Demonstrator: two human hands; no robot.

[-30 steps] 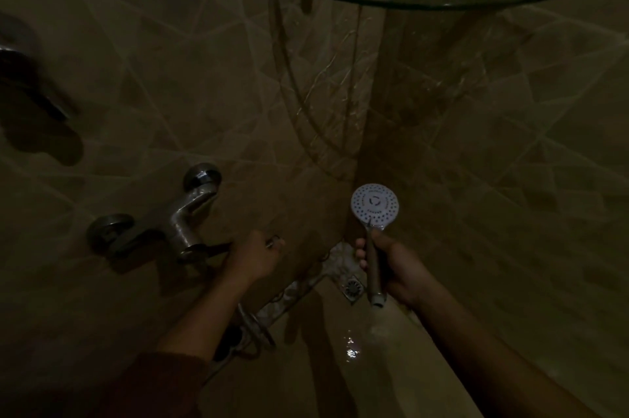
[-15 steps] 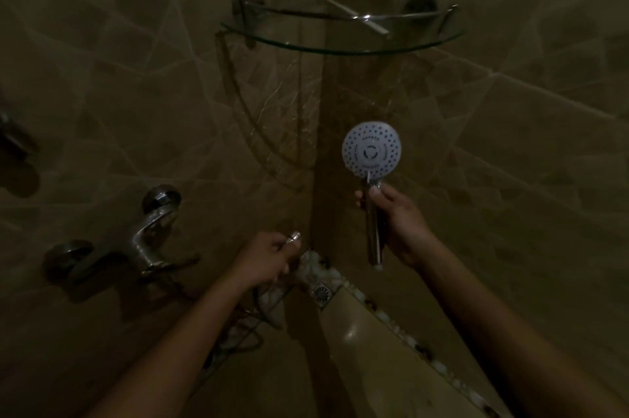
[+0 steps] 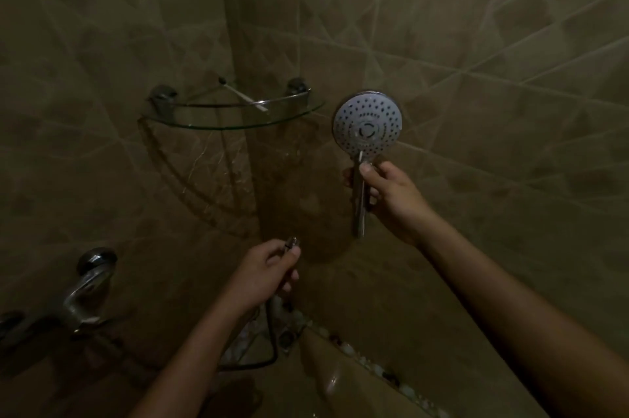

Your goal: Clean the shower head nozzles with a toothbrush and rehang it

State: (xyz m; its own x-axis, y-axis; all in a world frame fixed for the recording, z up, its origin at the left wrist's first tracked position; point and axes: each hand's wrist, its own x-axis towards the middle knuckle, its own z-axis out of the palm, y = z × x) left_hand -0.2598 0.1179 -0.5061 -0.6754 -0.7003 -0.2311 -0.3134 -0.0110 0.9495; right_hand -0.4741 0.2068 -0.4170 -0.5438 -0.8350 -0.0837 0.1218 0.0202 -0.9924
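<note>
Progress, judged: the round white-faced shower head w/ chrome handle (image 3: 367,126) is off its wall mount and looks detached from the hose. The handle's lower end hangs free, nothing screwed on. A thin white toothbrush w/ dark tip (image 3: 243,97) lies on the curved glass corner shelf (image 3: 231,126), in neither hand. Too dim to tell if the nozzles are scrubbed yet. Still left either way: refit hose, rehang. No holder in view.

Hands:
- Right hand (image 3: 388,194): fingers wrapped round the handle, thumb up near the neck. It holds the head upright, nozzle face toward the camera, just right of the shelf & close to the tiled wall.
- Left hand (image 3: 269,273): lower down, curled, pinching the small metal hose-end fitting (image 3: 292,243). The dark hose (image 3: 272,332) loops down below it.

Chrome mixer tap (image 3: 85,295) sits low left, untouched.
</note>
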